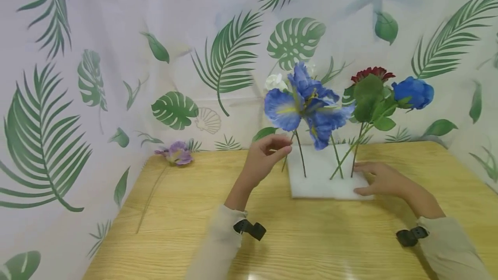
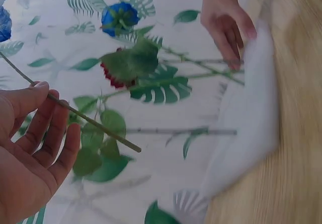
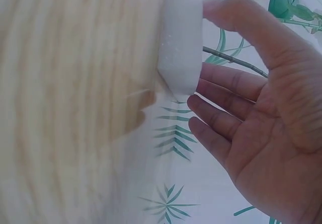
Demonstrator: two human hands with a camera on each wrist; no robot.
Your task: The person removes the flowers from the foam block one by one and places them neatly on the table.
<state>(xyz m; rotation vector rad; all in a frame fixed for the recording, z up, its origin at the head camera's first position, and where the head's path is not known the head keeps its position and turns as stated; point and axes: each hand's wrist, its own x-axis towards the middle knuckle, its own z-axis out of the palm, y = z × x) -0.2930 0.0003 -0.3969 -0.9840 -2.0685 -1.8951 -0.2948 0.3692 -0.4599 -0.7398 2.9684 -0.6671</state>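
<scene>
My left hand [image 1: 262, 161] pinches the thin stem [image 2: 95, 122] of a large blue iris [image 1: 311, 103] between thumb and fingers. The stem's lower end hangs free beside a white foam block [image 1: 319, 189]. On the block's right side, my right hand [image 1: 385, 179] rests with thumb and fingers spread, fingertips touching the foam [image 3: 181, 38]. Several stems stand in the block, with a dark red flower [image 1: 371, 74] and a blue rose [image 1: 414, 93] at the right. Behind the iris, a white flower [image 1: 275, 82] is partly hidden.
A purple flower [image 1: 178, 154] with a long thin stem lies at the left side of the wooden table [image 1: 183, 211]. Behind the table hangs a white curtain [image 1: 241, 116] printed with green leaves. Dark wrist cameras [image 1: 254, 230] sit on both sleeves.
</scene>
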